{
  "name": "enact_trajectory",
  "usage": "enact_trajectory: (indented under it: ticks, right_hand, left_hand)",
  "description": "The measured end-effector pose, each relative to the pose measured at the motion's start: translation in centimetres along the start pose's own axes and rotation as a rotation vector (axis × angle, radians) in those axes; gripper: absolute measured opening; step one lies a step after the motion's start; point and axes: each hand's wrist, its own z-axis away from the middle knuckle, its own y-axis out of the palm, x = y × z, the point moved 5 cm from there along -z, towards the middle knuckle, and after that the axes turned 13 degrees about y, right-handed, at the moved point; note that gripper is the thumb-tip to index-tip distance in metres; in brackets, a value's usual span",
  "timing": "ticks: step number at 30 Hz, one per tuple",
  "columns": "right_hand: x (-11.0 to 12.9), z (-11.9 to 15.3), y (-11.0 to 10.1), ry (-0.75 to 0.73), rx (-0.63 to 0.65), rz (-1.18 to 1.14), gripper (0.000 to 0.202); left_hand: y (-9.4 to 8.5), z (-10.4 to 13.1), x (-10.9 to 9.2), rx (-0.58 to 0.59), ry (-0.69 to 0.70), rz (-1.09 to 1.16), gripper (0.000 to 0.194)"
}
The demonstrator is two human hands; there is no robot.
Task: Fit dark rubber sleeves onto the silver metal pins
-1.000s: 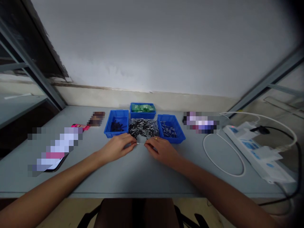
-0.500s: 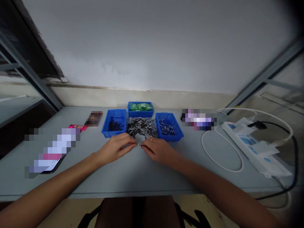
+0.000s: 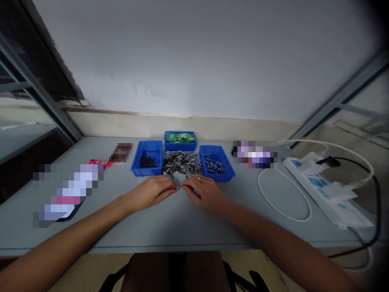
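My left hand (image 3: 154, 190) is closed in a pinch, with a tiny bright part showing at its fingertips. Close by on the right, my right hand (image 3: 203, 190) has its fingertips pressed together; whatever they hold is too small to make out. Just beyond both hands lies a pile of metal pins (image 3: 182, 161). A blue bin (image 3: 148, 147) with small dark parts stands left of the pile. Another blue bin (image 3: 226, 175) on the right holds several metal pins. Behind the pile, a third blue bin (image 3: 180, 147) contains green packets.
A phone (image 3: 68, 211), partly blurred, and a pink item (image 3: 101, 163) lie at the left. A blurred device (image 3: 255, 155), a white cable (image 3: 284, 215) and a white power strip (image 3: 328, 192) are at the right.
My left fingertips have dropped slightly, and the fingers of my two hands have changed position a little around the small part. The bins look unchanged.
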Motion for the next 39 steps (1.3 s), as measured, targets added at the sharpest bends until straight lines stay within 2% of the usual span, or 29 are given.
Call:
enact_trajectory:
  ticks: [4,7,13,16,23,26,30,34,39]
  right_hand:
    - [0.5,0.1,-0.1,-0.051,-0.011,-0.003,0.018]
    - [0.3,0.1,-0.2,-0.037,-0.017,-0.004,0.017]
    - [-1.1,-0.3,-0.2,0.094,-0.015,-0.014,0.017]
    - [-1.0,-0.3,0.3,0.1,0.036,-0.002,0.016]
    - [-0.5,-0.1,1.4,0.071,0.197,0.104,0.017]
    - [-0.8,-0.2,1.2,0.091,0.179,0.084,0.016]
    - [-1.1,-0.3,0.3,0.114,0.063,0.0,0.014]
    - [-0.9,-0.1,-0.5,0.08,-0.067,-0.055,0.015]
    - [0.3,0.3,-0.3,-0.068,-0.055,-0.065,0.014]
  left_hand:
    - [0.2,-0.1,-0.3,0.015,0.019,-0.005,0.022]
    - [-0.1,0.0,-0.2,-0.018,0.0,-0.025,0.021]
    - [-1.4,0.4,0.5,-0.204,-0.1,-0.031,0.019]
    - [-1.8,0.6,0.3,-0.275,-0.077,-0.04,0.019]
    - [-1.6,0.5,-0.5,-0.273,0.027,-0.029,0.015]
    - [-1.7,0.5,-0.3,-0.281,0.009,-0.043,0.014]
    - [-1.8,0.6,0.4,-0.308,-0.076,-0.063,0.015]
    - [-1.3,0.4,0.6,-0.235,-0.099,-0.01,0.018]
    - [0.3,-0.1,-0.5,-0.008,-0.02,0.155,0.019]
